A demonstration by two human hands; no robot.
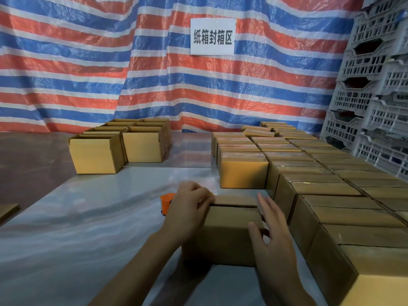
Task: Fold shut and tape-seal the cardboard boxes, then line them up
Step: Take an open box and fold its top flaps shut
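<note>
Possibly flaps pop open pre-tape.
L hand (189,208) clamps box (229,237) top; R hand (273,239) splayed, loose; tape dispenser (166,200) behind L.

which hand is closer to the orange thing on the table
Left. The left hand holds the box at its top left edge, just beside the orange thing; the right hand is at the box's right side, farther off.

Packing area: carton rows (320,173), stacked crates (375,85), tarp (88,62).
</note>
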